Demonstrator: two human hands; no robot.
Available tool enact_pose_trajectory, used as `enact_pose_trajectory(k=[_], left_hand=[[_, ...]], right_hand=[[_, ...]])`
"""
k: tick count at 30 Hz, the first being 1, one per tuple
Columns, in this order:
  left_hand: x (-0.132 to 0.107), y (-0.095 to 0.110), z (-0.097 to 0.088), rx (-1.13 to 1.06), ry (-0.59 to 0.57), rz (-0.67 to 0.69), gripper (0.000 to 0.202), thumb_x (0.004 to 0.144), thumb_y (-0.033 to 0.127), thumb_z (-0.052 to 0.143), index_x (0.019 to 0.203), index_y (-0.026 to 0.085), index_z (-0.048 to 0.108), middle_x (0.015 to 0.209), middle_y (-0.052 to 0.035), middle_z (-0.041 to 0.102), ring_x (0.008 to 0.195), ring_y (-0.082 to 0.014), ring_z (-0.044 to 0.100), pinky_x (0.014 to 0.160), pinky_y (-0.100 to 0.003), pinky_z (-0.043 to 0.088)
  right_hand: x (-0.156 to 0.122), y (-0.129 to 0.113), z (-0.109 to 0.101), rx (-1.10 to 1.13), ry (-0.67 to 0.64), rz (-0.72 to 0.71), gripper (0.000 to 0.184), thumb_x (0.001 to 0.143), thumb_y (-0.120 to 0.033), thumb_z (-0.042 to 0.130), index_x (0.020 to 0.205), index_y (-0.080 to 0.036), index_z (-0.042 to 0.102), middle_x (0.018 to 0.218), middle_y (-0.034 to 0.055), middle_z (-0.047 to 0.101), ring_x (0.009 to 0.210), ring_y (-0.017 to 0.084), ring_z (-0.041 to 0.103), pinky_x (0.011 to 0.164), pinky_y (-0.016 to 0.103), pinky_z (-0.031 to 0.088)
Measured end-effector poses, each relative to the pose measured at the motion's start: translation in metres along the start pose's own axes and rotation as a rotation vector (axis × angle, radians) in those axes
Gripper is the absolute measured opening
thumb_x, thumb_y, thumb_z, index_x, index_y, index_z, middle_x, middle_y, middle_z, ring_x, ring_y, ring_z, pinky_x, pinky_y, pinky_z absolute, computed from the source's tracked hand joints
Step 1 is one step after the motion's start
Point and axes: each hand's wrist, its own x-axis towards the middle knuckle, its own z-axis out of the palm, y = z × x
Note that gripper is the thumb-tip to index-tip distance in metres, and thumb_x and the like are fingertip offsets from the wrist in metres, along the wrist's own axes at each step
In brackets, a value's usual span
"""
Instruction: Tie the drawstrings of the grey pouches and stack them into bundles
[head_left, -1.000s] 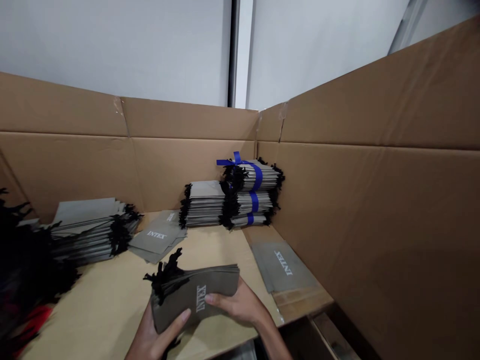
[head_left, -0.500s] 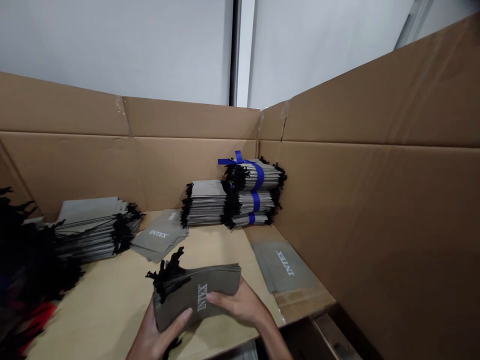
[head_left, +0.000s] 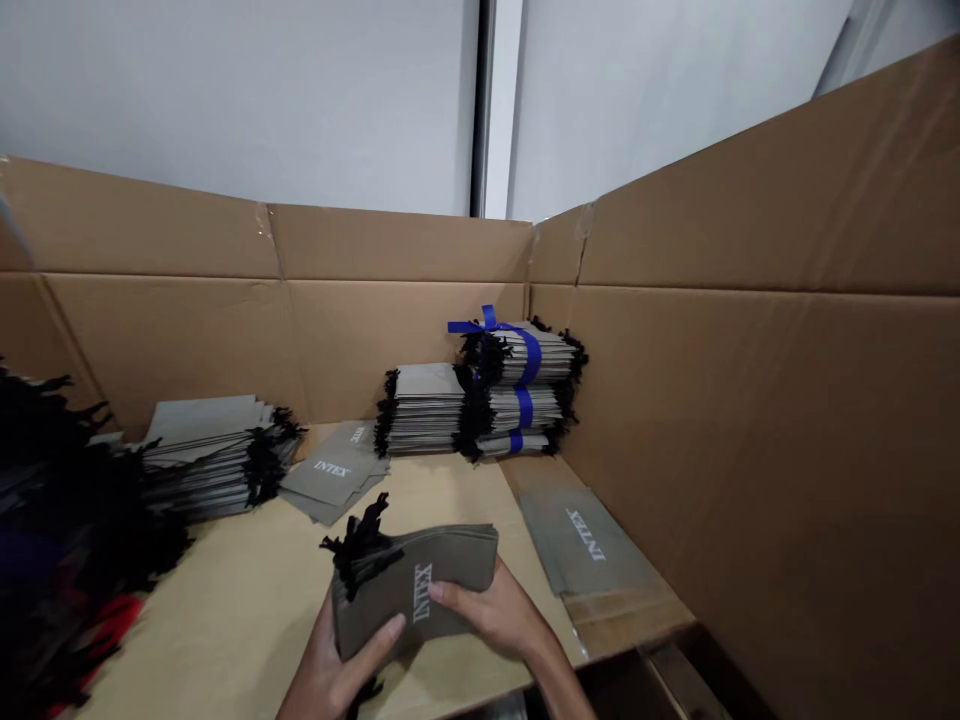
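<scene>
1. Left hand [head_left: 337, 670]: cups the bundle from below, thumb [head_left: 382, 632] pressed across its face; the other fingers are hidden beneath it.
2. Right hand [head_left: 487, 612]: grips the bundle from the right, thumb [head_left: 444, 595] lying on its face, so both hands clamp it between them.
3. Bundle of grey pouches [head_left: 416, 590]: flat, matte, squared-off stack with white "INTEX" print and a tuft of black cords at one end; held just above the near edge of the board.
4. Board [head_left: 225, 640]: smooth, pale tan sheet carrying everything below.
5. Loose grey pouches [head_left: 334, 478]: thin, overlapping, near the back edge.
6. Single grey pouch [head_left: 585, 540]: lying flat along the right edge.
7. Stacks of pouches [head_left: 214, 455]: layered, cords bristling, at the back left.
8. Stacks with blue tape [head_left: 517, 385]: three banded blocks in the back right corner, beside an untaped stack [head_left: 424, 410].
9. Black cord heap [head_left: 67, 510]: shaggy mass at the left edge, with a red scrap [head_left: 112, 625].
10. Cardboard walls [head_left: 750, 450]: creased, corrugated, taped at the corner.
</scene>
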Motion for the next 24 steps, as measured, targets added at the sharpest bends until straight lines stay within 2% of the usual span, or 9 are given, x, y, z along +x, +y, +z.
enact_pose_trajectory(k=[5, 10, 15, 21, 24], left_hand=[[0.003, -0.005, -0.003, 0.011, -0.023, 0.011, 0.097, 0.070, 0.076, 0.094, 0.144, 0.019, 0.069, 0.145, -0.0209, 0.081, 0.137, -0.0465, 0.075, 0.121, -0.059, 0.059], [0.001, 0.001, -0.005, 0.058, 0.049, -0.024, 0.104, 0.063, 0.080, 0.094, 0.142, 0.018, 0.069, 0.146, -0.0229, 0.079, 0.142, -0.0503, 0.071, 0.125, -0.061, 0.055], [-0.001, 0.005, -0.005, 0.033, 0.076, -0.007, 0.119, 0.064, 0.079, 0.093, 0.157, 0.014, 0.060, 0.153, -0.0248, 0.075, 0.146, -0.0501, 0.069, 0.123, -0.059, 0.058], [0.000, 0.008, -0.007, 0.058, 0.105, 0.053, 0.115, 0.065, 0.075, 0.095, 0.158, 0.017, 0.061, 0.160, -0.0238, 0.071, 0.152, -0.0494, 0.064, 0.128, -0.059, 0.053], [0.001, 0.006, -0.008, 0.053, 0.085, 0.073, 0.110, 0.068, 0.075, 0.094, 0.154, 0.015, 0.063, 0.159, -0.0256, 0.071, 0.148, -0.0501, 0.067, 0.125, -0.060, 0.056]], right_hand=[[0.000, -0.001, 0.001, -0.013, -0.006, 0.010, 0.078, 0.079, -0.074, 0.095, 0.131, -0.018, 0.078, 0.136, 0.0191, 0.083, 0.131, 0.043, 0.076, 0.117, 0.061, 0.058], [-0.002, -0.006, 0.003, -0.031, -0.017, -0.002, 0.083, 0.080, -0.076, 0.094, 0.136, -0.018, 0.077, 0.138, 0.0202, 0.082, 0.131, 0.044, 0.076, 0.117, 0.064, 0.057], [-0.003, -0.004, 0.003, -0.039, -0.026, 0.026, 0.087, 0.077, -0.078, 0.094, 0.136, -0.016, 0.077, 0.138, 0.0214, 0.083, 0.130, 0.044, 0.077, 0.118, 0.062, 0.057], [-0.004, -0.006, 0.003, -0.016, -0.042, 0.048, 0.086, 0.077, -0.077, 0.095, 0.134, -0.016, 0.077, 0.138, 0.0207, 0.083, 0.129, 0.043, 0.079, 0.116, 0.058, 0.060], [-0.005, -0.010, 0.004, -0.031, -0.047, 0.039, 0.086, 0.077, -0.077, 0.095, 0.136, -0.016, 0.078, 0.139, 0.0209, 0.083, 0.130, 0.043, 0.079, 0.117, 0.058, 0.060]])
